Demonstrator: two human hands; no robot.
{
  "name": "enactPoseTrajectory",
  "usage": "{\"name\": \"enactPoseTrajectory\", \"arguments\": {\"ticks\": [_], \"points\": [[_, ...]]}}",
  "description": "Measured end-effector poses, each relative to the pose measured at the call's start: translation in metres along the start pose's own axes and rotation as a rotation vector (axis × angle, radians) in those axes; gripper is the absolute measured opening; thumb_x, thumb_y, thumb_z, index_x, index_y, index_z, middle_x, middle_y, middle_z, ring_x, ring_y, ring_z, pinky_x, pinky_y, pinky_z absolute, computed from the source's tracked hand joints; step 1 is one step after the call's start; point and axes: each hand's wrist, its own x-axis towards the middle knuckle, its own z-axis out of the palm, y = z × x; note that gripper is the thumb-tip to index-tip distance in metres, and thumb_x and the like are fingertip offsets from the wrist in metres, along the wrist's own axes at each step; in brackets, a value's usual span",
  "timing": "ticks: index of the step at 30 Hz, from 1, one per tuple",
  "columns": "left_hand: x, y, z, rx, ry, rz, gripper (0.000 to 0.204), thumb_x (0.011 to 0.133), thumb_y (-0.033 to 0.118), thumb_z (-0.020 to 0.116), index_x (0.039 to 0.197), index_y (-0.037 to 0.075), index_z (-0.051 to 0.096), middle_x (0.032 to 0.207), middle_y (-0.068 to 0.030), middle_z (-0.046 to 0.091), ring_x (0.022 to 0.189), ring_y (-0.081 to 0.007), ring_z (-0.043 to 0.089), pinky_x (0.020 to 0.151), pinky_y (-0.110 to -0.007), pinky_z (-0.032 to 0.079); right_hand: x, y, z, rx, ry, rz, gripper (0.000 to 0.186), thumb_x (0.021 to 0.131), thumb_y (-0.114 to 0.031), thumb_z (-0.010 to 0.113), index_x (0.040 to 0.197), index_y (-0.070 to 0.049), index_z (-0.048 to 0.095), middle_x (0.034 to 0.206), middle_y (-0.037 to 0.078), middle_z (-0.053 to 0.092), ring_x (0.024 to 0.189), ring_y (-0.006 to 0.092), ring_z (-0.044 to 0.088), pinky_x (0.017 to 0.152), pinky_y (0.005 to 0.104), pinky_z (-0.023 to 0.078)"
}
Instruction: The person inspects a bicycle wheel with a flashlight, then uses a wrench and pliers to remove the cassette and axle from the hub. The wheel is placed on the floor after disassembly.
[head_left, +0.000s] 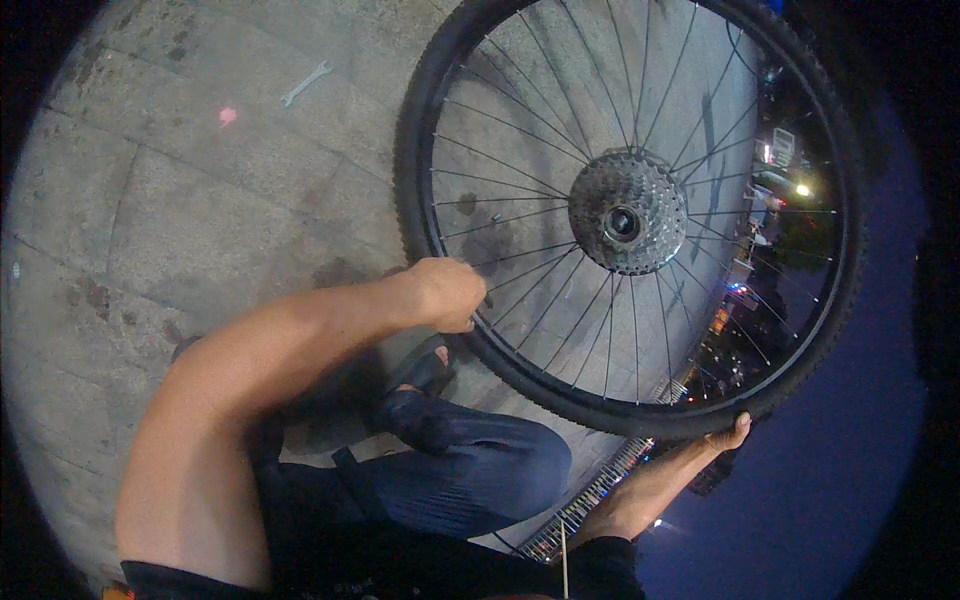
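A bicycle wheel [618, 412] with a black knobby tire, silver spokes and a silver multi-sprocket cassette [595, 225] at its hub is held up in front of me. My left hand [450, 295] grips the tire and rim on the wheel's lower left, its fingers curled round them. My right hand [728, 432] holds the tire at the bottom right, its thumb showing against the tread and its other fingers largely hidden behind it.
A silver wrench [305, 83] and a small pink spot [228, 116] are on the paved ground [175, 190]. My dark-clothed leg [470, 470] and sandaled foot [420, 368] are below the wheel. Distant lights, railings and dark trees line the tilted horizon at the right.
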Motion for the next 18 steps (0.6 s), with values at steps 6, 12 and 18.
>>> {"name": "enactPoseTrajectory", "arguments": {"ticks": [6,12,18], "points": [[0.0,0.013,-0.007,-0.016,-0.008,0.005,0.033,0.082,0.028,0.072,0.101,0.001,0.072,0.104,-0.0195,0.071,0.101,-0.0361,0.067,0.088,-0.044,0.054,0.004,-0.003,0.045,-0.06,0.002,-0.016,0.082,0.079,-0.033,0.067,0.146,0.002,0.035,0.125,0.021,0.058,0.108,0.0304,0.061,0.093,0.0402,0.051],[0.011,0.011,-0.028,-0.274,0.438,0.118,0.03,0.085,0.031,0.068,0.091,0.002,0.072,0.091,-0.0198,0.071,0.091,-0.0374,0.068,0.082,-0.045,0.054,0.005,-0.01,0.051,-0.048,-0.063,-0.03,0.079,0.081,-0.03,0.066,0.146,0.002,0.034,0.127,0.024,0.056,0.106,0.0318,0.063,0.089,0.0438,0.055],[0.004,0.043,-0.072,-0.741,0.827,0.113,0.035,0.092,0.033,0.058,0.088,0.0,0.068,0.078,-0.023,0.065,0.078,-0.041,0.064,0.07,-0.048,0.048,0.0,-0.013,0.073,-0.015,-0.008,-0.125,0.076,0.082,-0.022,0.066,0.145,0.004,0.033,0.127,0.025,0.056,0.109,0.034,0.063,0.085,0.0438,0.059]]}}
